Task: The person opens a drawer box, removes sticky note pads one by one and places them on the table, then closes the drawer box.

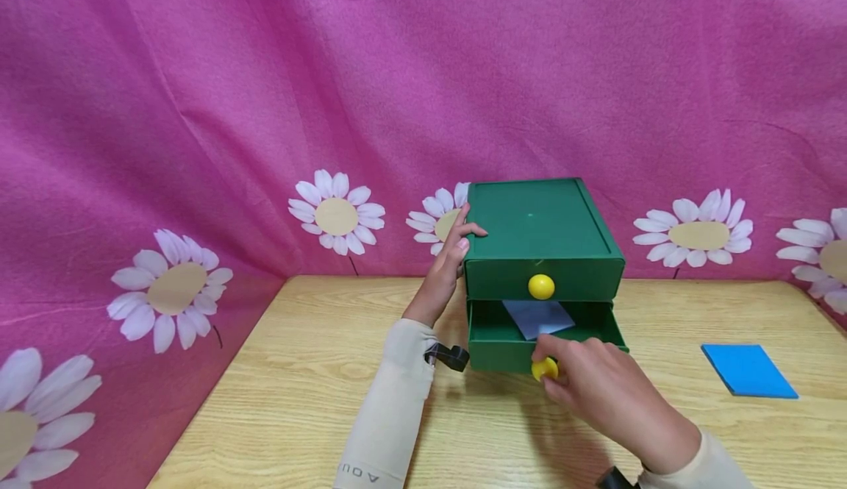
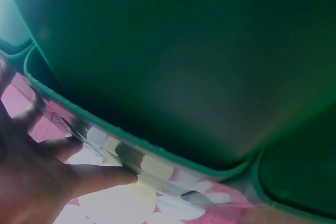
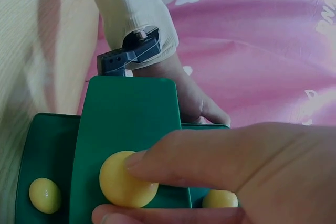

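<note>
The right hand (image 1: 605,386) is pinching the yellow knob (image 1: 541,370) of a projecting green drawer (image 1: 498,357), covering part of both. Apart from it, the left hand (image 1: 446,276) is resting, fingers uncurled, against the left side and top edge of the green cabinet (image 1: 529,213). Just beyond the right fingers, a pale sheet (image 1: 537,318) is lying in the drawer, its far end disappearing beneath the upper drawer (image 1: 496,280). Rightward of the right hand, a blue square (image 1: 751,370) is lying on the worktop (image 1: 324,342). Behind both hands, flowered pink cloth (image 1: 218,70) is hanging. Dimness is blurring the left wrist view.
</note>
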Motion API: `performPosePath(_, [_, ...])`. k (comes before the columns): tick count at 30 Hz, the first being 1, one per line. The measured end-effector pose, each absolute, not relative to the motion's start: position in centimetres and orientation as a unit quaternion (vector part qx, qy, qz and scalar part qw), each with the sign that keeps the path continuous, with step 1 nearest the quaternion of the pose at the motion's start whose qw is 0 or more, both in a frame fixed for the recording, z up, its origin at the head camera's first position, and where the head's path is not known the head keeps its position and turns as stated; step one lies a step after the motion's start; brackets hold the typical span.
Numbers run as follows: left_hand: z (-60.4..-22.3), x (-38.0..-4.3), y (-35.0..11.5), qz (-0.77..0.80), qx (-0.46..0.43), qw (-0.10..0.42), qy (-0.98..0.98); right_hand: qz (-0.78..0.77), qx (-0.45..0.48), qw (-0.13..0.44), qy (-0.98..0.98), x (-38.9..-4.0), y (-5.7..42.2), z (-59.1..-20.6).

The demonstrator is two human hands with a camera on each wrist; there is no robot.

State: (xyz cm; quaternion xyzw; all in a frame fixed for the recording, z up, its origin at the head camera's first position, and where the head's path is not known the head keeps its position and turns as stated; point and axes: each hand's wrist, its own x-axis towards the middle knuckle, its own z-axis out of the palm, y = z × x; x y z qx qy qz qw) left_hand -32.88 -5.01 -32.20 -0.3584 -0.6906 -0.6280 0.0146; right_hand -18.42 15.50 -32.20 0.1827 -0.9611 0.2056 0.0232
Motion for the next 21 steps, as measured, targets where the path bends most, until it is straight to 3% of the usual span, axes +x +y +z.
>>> performPosePath(21, [-32.14,-32.76,-5.01,-0.628,-0.358,0.015,-0.691,0.182,0.183,-0.001,-0.966,-17.94,15.36,-31.74])
